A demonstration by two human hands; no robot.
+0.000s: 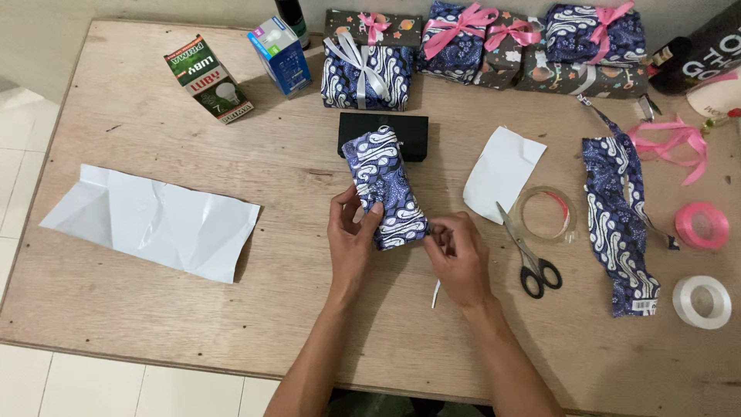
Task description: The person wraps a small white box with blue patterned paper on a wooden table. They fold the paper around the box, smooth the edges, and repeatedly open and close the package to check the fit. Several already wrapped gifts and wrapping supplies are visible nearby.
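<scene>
A small box wrapped in blue-and-white patterned paper (384, 181) lies in the middle of the wooden table (154, 116). My left hand (349, 235) grips its near left side, thumb on top. My right hand (457, 253) pinches the paper at the near right corner of the box. Behind the box sits a flat black box (413, 131).
A white paper sheet (154, 220) lies left. Scissors (529, 255), a clear tape roll (546, 214), a white scrap (502, 171), a patterned paper strip (617, 224) and pink (701, 225) and white ribbon rolls (701, 301) lie right. Wrapped gifts (463, 38) and two bulb boxes (208, 79) line the back.
</scene>
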